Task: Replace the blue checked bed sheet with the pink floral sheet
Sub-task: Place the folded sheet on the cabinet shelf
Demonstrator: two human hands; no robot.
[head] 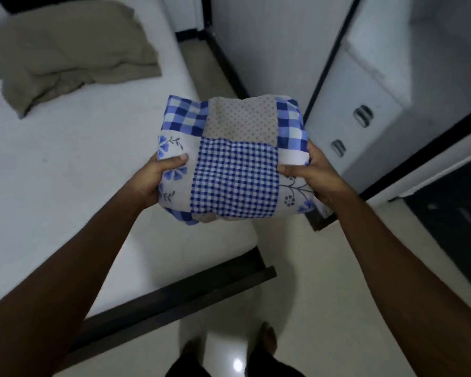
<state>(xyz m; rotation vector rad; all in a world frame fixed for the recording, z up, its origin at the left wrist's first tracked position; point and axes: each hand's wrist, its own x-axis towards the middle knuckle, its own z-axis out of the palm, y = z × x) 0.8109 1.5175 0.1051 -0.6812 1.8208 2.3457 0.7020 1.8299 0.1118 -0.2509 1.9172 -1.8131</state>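
Note:
A folded blue checked sheet [234, 159], patchwork with gingham, dotted grey and blue-flower squares, hangs in the air in front of me. My left hand [158, 178] grips its left edge, thumb on top. My right hand [313, 178] grips its right edge the same way. The bundle floats over the foot corner of the bed. The bare white mattress [74, 164] lies to the left with no sheet on it. No pink floral sheet shows anywhere.
A crumpled beige cloth [71, 53] lies at the far end of the mattress. The dark bed frame [174, 292] edges the foot. A white wardrobe [365, 104] with metal handles stands to the right. Glossy tiled floor [310, 295] and my feet are below.

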